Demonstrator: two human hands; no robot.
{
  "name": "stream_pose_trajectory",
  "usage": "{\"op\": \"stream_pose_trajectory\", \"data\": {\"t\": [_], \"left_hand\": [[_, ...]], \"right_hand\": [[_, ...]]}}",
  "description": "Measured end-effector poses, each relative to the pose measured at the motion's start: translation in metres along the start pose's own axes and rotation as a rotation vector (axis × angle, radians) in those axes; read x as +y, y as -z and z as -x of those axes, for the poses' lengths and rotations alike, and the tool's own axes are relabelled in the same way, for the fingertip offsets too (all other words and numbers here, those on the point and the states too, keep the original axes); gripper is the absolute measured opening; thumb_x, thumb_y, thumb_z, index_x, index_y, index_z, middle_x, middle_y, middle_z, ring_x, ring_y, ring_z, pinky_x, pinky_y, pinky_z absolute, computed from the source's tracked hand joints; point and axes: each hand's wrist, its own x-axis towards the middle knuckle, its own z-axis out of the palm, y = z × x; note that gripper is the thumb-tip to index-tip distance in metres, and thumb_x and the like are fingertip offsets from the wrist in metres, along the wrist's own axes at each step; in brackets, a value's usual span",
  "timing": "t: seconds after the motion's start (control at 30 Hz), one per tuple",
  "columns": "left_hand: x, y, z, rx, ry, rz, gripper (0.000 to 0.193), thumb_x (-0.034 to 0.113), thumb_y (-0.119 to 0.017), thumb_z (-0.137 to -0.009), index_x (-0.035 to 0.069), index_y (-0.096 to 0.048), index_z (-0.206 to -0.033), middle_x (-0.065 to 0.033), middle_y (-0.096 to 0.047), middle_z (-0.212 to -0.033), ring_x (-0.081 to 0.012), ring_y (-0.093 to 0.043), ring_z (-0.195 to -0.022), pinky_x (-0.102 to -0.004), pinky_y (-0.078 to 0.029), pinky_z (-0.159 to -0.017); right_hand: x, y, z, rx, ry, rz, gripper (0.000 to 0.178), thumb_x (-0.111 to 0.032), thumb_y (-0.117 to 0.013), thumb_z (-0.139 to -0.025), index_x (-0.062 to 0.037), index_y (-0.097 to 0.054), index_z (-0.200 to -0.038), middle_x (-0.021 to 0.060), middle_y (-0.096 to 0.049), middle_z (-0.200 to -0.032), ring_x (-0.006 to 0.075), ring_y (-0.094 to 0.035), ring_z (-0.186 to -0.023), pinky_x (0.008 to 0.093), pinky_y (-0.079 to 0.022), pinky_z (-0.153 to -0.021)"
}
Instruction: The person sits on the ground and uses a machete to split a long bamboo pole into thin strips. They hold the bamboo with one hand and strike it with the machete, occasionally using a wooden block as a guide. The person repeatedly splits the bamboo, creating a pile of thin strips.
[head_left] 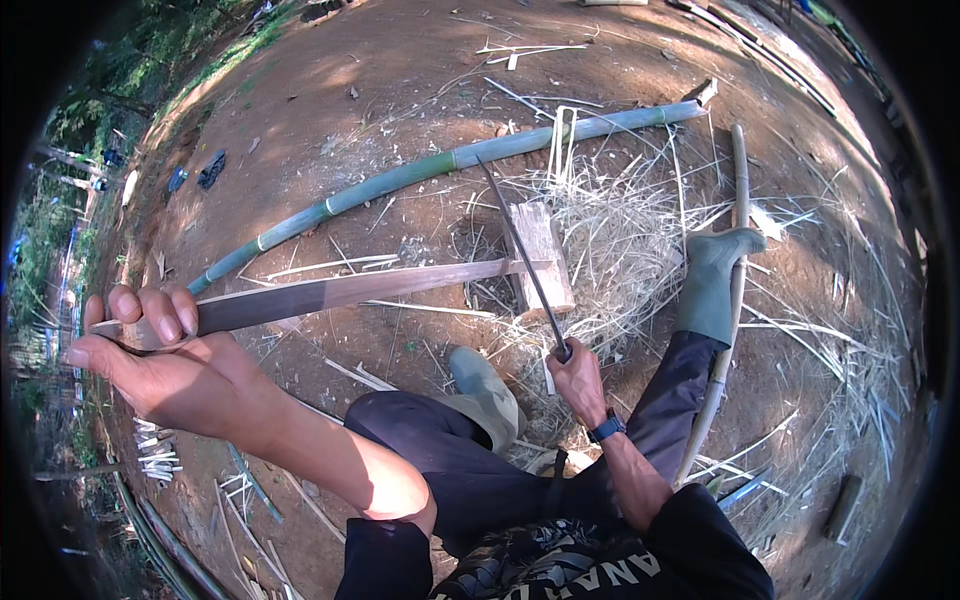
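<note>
My left hand (170,365) is closed around one end of a long brown slat (330,292), of split bamboo or wood. The slat stretches to the right, and its narrow far end lies over a squared wooden block (533,225) on the ground. In my right hand (578,380) is the handle of a long machete (524,243), its dark blade seen nearly edge-on. The blade points away from me and crosses over the slat near the block. From this view I cannot tell whether blade and slat touch.
Beyond the block lies a long green bamboo pole (400,178). Pale shavings (630,240) pile up right of the block. A thinner pole (738,190) runs beside my right boot (708,285); my left boot (485,385) is near the block. Loose strips (775,490) litter the dirt.
</note>
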Motion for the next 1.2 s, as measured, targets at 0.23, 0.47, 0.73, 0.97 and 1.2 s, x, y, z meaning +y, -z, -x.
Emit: {"op": "stream_pose_trajectory", "data": {"t": [0.23, 0.47, 0.73, 0.97, 1.2], "left_hand": [[-0.005, -0.010, -0.001, 0.157, 0.056, 0.158, 0.041, 0.044, -0.045, -0.096, 0.003, -0.048, -0.096, -0.0029, -0.048, -0.072, -0.0076, -0.041, -0.042, -0.0207, -0.032, -0.036], [0.004, 0.004, -0.001, 0.166, 0.131, 0.242, 0.034, 0.036, -0.039, -0.100, 0.002, -0.046, -0.094, -0.0068, -0.049, -0.074, -0.0102, -0.044, -0.043, -0.0235, -0.039, -0.041], [0.004, 0.004, -0.007, 0.177, 0.135, 0.239, 0.032, 0.032, -0.039, -0.101, 0.001, -0.048, -0.097, -0.0093, -0.053, -0.071, -0.0144, -0.047, -0.044, -0.0256, -0.042, -0.043], [-0.002, 0.019, -0.014, 0.213, 0.088, 0.042, 0.031, 0.036, -0.040, -0.099, 0.006, -0.047, -0.099, -0.0028, -0.047, -0.066, -0.0101, -0.041, -0.045, -0.0249, -0.033, -0.040], [-0.009, 0.017, -0.008, 0.095, -0.027, -0.131, 0.025, 0.026, -0.035, -0.100, 0.003, -0.042, -0.093, -0.0029, -0.041, -0.072, -0.0089, -0.034, -0.049, -0.0231, -0.028, -0.047]], "right_hand": [[0.011, -0.006, 0.001, 0.019, -0.125, -0.236, 0.018, -0.012, -0.060, -0.078, 0.0038, -0.056, -0.085, 0.0084, -0.057, -0.065, 0.0129, -0.051, -0.044, 0.0281, -0.041, -0.040], [0.029, -0.008, 0.019, 0.000, -0.173, -0.297, 0.014, -0.009, -0.059, -0.077, 0.0014, -0.051, -0.082, 0.0024, -0.047, -0.058, 0.0110, -0.044, -0.040, 0.0267, -0.037, -0.037], [0.050, -0.001, 0.032, -0.007, -0.187, -0.327, 0.015, -0.010, -0.060, -0.077, 0.0020, -0.051, -0.081, 0.0027, -0.047, -0.057, 0.0123, -0.046, -0.039, 0.0274, -0.039, -0.036], [0.037, 0.002, 0.026, -0.007, -0.253, -0.274, 0.021, -0.017, -0.062, -0.077, 0.0014, -0.055, -0.082, 0.0039, -0.052, -0.058, 0.0132, -0.050, -0.044, 0.0291, -0.040, -0.041], [0.040, 0.008, 0.010, 0.041, -0.128, 0.007, 0.028, -0.018, -0.059, -0.076, 0.0084, -0.057, -0.084, 0.0237, -0.059, -0.067, 0.0360, -0.061, -0.065, 0.0425, -0.046, -0.064]]}}
